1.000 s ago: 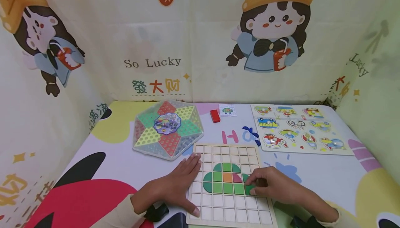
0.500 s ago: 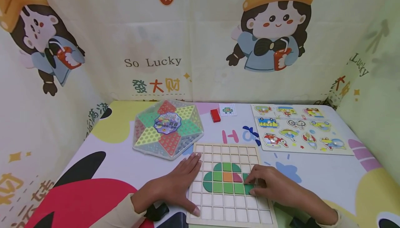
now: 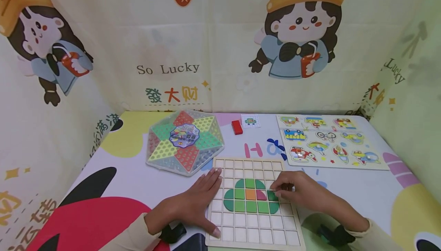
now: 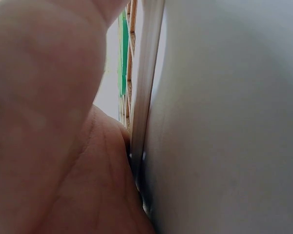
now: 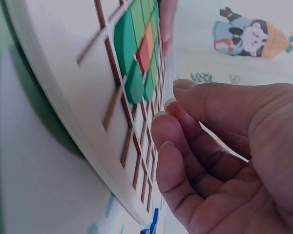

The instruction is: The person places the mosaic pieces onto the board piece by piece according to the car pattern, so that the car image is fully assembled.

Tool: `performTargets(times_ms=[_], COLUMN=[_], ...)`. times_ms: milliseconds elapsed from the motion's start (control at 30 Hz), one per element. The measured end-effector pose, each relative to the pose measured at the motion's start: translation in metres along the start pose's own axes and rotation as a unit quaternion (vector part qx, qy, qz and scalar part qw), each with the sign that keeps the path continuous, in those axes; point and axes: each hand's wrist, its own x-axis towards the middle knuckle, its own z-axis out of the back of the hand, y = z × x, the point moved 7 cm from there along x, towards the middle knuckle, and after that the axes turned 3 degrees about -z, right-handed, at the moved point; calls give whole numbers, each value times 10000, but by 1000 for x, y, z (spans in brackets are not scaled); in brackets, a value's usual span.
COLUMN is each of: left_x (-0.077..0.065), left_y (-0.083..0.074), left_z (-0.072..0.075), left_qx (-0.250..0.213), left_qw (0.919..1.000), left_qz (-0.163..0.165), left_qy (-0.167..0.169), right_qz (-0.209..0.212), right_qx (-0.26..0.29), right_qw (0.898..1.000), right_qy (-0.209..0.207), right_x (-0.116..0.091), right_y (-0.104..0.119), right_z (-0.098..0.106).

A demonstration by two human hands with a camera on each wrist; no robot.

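A square wooden grid board (image 3: 255,222) lies on the table. Its cells hold light green square tiles (image 3: 252,207), dark green rounded tiles (image 3: 229,205), an orange tile (image 3: 250,194) and a red rounded tile (image 3: 261,195). My left hand (image 3: 193,201) rests spread along the board's left edge, its thumb on the frame. Over the board's right side, my right hand (image 3: 299,191) hovers with fingers loosely bent. In the right wrist view nothing shows between thumb and fingertips, which sit just off a dark green tile (image 5: 134,87) at the pattern's edge.
Behind the board are a hexagonal Chinese checkers box (image 3: 186,142), a red block (image 3: 237,127) and a small pattern card (image 3: 250,121). A vehicle peg puzzle (image 3: 332,144) lies at the back right. Printed cloth walls (image 3: 227,44) enclose the table.
My right hand has come off the dark green corner tile, which now lies in its cell, and has moved slightly up and away. My left hand has stayed in place.
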Motion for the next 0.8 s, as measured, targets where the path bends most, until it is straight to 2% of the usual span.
performTargets(times_ms=[400,800], left_x=[0,-1], left_y=[2,1], left_z=[-2,0], left_qx=[-11,27], left_qw=[10000,10000], left_qz=[24,-26], left_qy=[8,-39], right_qz=[-351,-805], right_qx=[-351,-848], right_qw=[9962,9839], right_qy=[-722,-1349], right_x=[18,31], right_y=[-21,-51], right_z=[24,53])
